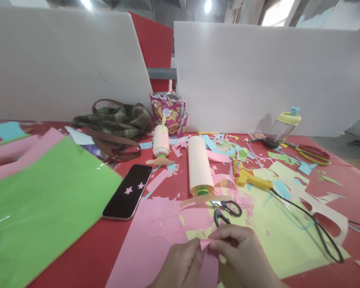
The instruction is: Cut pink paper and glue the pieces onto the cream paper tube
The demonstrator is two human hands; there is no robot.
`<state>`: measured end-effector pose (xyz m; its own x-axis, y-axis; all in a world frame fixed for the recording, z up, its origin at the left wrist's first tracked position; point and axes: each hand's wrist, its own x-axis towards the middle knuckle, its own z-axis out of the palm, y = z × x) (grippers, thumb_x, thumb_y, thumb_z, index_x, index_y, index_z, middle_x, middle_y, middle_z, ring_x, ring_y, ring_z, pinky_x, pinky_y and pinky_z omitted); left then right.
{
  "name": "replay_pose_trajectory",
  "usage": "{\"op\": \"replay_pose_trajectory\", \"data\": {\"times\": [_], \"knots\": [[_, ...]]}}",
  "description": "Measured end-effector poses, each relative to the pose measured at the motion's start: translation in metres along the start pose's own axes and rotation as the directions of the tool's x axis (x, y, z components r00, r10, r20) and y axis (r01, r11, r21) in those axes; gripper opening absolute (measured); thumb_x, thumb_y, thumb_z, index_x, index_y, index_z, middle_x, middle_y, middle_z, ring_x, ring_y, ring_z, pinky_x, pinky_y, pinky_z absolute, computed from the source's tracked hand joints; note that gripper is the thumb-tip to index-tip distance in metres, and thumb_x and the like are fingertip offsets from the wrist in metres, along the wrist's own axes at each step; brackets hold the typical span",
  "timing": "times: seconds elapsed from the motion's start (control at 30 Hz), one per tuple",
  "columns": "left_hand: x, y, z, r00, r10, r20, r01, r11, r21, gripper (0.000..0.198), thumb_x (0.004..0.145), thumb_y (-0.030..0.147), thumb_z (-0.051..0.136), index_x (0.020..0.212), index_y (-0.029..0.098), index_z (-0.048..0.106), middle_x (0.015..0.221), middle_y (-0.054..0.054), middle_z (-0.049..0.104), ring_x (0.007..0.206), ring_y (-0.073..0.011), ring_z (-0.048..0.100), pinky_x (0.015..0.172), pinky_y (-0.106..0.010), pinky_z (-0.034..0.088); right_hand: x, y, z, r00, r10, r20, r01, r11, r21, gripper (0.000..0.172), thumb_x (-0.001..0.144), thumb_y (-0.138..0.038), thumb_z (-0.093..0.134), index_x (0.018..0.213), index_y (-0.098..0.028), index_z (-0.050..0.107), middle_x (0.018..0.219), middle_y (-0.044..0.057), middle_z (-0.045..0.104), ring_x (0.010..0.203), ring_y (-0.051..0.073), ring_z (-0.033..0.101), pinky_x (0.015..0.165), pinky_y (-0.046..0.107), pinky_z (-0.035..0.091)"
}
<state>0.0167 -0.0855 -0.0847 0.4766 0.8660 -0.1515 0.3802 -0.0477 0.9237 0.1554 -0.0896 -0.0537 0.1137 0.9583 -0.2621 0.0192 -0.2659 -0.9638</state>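
Pink paper piece (205, 243), small & curled or folded over (can't tell which), is at lower centre of frame, btwn the two hands; L hand (182, 259) has its grip pinched on the piece's left end, thumb & fingertip pressed together; R hand (241, 247) has its grip pinching the right end, thumb below, index on top; handling: prob. v. light, thin & soft, bends w/ hardly any force, creases or tears if pulled hard; not slippery by the look of it; best held at the ends or edges w/ fingertips only, light pressure, so the curl isn't squashed; long axis runs approx. left-right across frame, right end a touch higher; wider, fuller end seems to face left, narrower end right, though fingers hide both tips; below it, a pink sheet (138, 248) spreads to lower left & a pale-yellow sheet (294, 236) to lower right, on the red worktop (81, 256); scissors (225, 205) lie just above R hand in frame, near the foot of a cream paper cylinder (199, 166); yellow glue gun (252, 180) is right of centre; phone (123, 200) w/ two pink stars on it, left of centre.
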Motion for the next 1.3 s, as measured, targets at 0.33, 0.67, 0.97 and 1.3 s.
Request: {"op": "replay_pose_trajectory", "data": {"times": [0.33,0.67,0.97,1.3], "knots": [[0.000,0.009,-0.006,0.998,0.054,0.029,-0.053,0.998,-0.016,0.043,0.083,0.044,0.028,0.066,0.015,0.054,0.056,-0.004,0.055,0.049,-0.0122,0.048,0.050,-0.021,0.037,0.002,0.002,-0.004,0.986,-0.137,0.092,0.142,0.989,-0.052,0.014,0.059,-0.031,0.066,0.053,-0.018,0.065,0.054,0.002,0.059,0.052,0.014,0.057,0.047,0.022,0.048],[0.001,0.008,-0.004,0.984,0.175,0.040,-0.175,0.985,-0.006,0.039,0.086,0.038,0.024,0.070,0.016,0.053,0.064,-0.002,0.059,0.054,-0.0119,0.053,0.053,-0.019,0.041,0.002,-0.004,0.002,0.987,-0.043,0.152,0.030,0.996,0.086,0.019,0.054,-0.036,0.071,0.055,-0.017,0.069,0.058,0.004,0.063,0.056,0.014,0.057,0.053,0.023,0.048],[-0.001,0.013,-0.004,0.986,0.150,0.069,-0.153,0.988,0.029,0.042,0.086,0.036,0.022,0.068,0.014,0.052,0.060,-0.004,0.060,0.052,-0.0123,0.054,0.051,-0.020,0.041,0.004,0.001,-0.004,0.980,-0.009,0.199,0.006,1.000,0.013,0.012,0.061,-0.029,0.065,0.063,-0.018,0.071,0.064,0.005,0.069,0.059,0.015,0.061,0.054,0.023,0.049],[-0.003,0.026,-0.009,0.991,0.117,0.069,-0.116,0.993,-0.023,0.037,0.086,0.033,0.027,0.081,0.013,0.057,0.069,-0.004,0.061,0.061,-0.0140,0.054,0.061,-0.023,0.043,0.001,0.005,-0.006,0.978,-0.088,0.190,0.111,0.987,-0.114,0.018,0.069,-0.030,0.058,0.069,-0.016,0.069,0.072,0.007,0.069,0.069,0.018,0.062,0.064,0.026,0.049]]}}
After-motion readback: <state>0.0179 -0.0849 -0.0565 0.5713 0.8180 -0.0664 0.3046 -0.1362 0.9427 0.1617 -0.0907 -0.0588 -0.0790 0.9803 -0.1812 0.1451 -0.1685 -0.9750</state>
